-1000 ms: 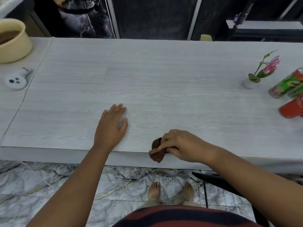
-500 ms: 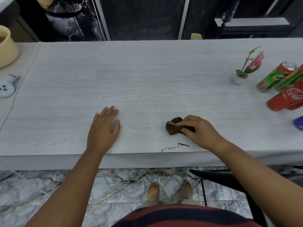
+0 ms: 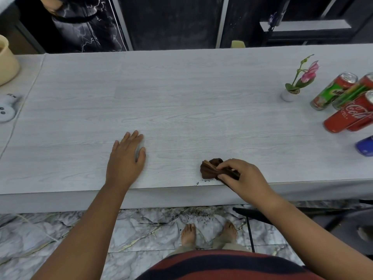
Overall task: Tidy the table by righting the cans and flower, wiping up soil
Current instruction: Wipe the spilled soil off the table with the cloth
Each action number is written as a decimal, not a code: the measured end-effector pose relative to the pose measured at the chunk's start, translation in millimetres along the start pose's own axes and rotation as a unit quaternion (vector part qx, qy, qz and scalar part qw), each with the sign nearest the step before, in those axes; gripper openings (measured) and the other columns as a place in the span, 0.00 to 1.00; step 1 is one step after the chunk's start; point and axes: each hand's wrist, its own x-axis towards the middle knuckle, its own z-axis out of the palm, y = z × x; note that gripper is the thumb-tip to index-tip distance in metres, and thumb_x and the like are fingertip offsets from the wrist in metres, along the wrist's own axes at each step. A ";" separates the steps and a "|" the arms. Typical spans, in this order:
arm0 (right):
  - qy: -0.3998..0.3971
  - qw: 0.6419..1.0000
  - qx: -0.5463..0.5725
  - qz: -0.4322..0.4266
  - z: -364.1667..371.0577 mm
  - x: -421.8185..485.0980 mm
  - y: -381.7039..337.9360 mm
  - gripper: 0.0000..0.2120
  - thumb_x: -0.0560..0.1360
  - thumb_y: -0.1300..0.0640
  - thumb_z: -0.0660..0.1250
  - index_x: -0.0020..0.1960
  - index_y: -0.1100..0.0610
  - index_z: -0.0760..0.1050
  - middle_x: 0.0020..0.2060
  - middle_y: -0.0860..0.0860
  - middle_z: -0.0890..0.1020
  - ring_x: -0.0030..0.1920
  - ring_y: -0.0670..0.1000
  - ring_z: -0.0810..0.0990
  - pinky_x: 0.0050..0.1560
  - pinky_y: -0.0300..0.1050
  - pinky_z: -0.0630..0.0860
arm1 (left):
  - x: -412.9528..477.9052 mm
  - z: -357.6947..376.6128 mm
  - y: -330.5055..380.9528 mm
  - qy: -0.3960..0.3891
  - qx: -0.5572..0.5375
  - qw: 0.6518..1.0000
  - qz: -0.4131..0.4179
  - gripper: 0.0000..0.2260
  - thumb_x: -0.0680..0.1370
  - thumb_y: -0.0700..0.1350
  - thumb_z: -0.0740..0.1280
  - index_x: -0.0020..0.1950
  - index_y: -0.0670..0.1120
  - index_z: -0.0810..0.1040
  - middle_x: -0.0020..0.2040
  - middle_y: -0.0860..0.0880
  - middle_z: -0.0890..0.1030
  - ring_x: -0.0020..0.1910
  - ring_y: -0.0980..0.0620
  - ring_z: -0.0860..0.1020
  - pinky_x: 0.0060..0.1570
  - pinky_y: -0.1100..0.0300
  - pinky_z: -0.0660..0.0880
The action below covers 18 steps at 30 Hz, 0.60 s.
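My right hand grips a crumpled brown cloth pressed on the white table near its front edge. A thin line of dark soil lies just in front of the cloth at the edge. My left hand rests flat on the table, fingers spread, holding nothing. At the far right a pink flower in a small white pot stands upright. Beside it stand a green Milo can, a red Coca-Cola can and more cans, with a blue can cut off by the frame.
Spilled soil speckles the marble floor by my bare feet. A beige bowl and a white controller sit at the far left. A black chair stands under the table's right side. A person stands behind the table.
My right hand has dragged the cloth back toward the front edge, pushing the soil line to the edge. The left hand has stayed flat.
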 end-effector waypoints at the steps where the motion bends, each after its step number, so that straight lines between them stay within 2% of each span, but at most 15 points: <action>1: 0.001 1.000 -0.001 0.004 1.1 -2.0 -0.5 0.11 0.78 0.53 0.78 0.58 0.42 0.85 0.51 0.37 0.85 0.53 0.41 0.83 0.53 0.40 0.77 | -0.4 0.6 1.2 0.000 0.000 1.000 -0.004 0.23 0.89 0.49 0.62 0.84 0.49 0.71 0.86 0.50 0.67 0.88 0.50 0.58 0.87 0.45 0.50; 6: -0.026 0.999 0.020 0.014 5.6 -12.7 -4.2 0.12 0.77 0.54 0.79 0.51 0.36 0.84 0.48 0.33 0.86 0.52 0.37 0.82 0.48 0.30 0.73 | -2.8 2.6 3.5 0.005 0.004 1.000 -0.012 0.22 0.89 0.49 0.62 0.84 0.48 0.71 0.86 0.49 0.67 0.88 0.48 0.59 0.87 0.42 0.51; 9: -0.053 0.993 0.092 0.050 6.0 -11.8 -8.3 0.12 0.76 0.54 0.80 0.49 0.36 0.86 0.46 0.34 0.87 0.48 0.38 0.84 0.46 0.30 0.75 | -3.6 3.0 3.1 0.010 0.006 1.000 -0.011 0.22 0.89 0.49 0.62 0.83 0.48 0.72 0.86 0.48 0.68 0.88 0.47 0.60 0.87 0.42 0.51; 12: -0.015 0.980 0.179 0.082 0.1 0.8 -14.9 0.11 0.75 0.56 0.81 0.48 0.39 0.88 0.46 0.39 0.89 0.48 0.41 0.87 0.51 0.37 0.81 | -4.7 3.4 2.9 0.012 0.003 1.000 -0.011 0.22 0.89 0.50 0.62 0.83 0.48 0.72 0.86 0.48 0.68 0.88 0.48 0.60 0.87 0.43 0.51; 15: 0.043 0.979 0.191 0.065 -5.3 19.8 -20.2 0.10 0.76 0.56 0.81 0.48 0.41 0.88 0.47 0.37 0.88 0.51 0.40 0.86 0.52 0.33 0.80 | -5.5 3.1 2.6 0.012 0.003 1.000 -0.010 0.22 0.89 0.50 0.62 0.83 0.48 0.73 0.86 0.49 0.68 0.88 0.48 0.60 0.87 0.44 0.51; 18: 0.058 0.987 0.146 0.046 2.6 30.3 -23.6 0.08 0.78 0.56 0.79 0.54 0.44 0.89 0.48 0.38 0.88 0.53 0.38 0.84 0.54 0.31 0.77 | -6.2 2.1 3.2 0.012 0.000 1.000 -0.011 0.22 0.89 0.50 0.62 0.83 0.48 0.73 0.86 0.49 0.68 0.88 0.48 0.60 0.87 0.44 0.51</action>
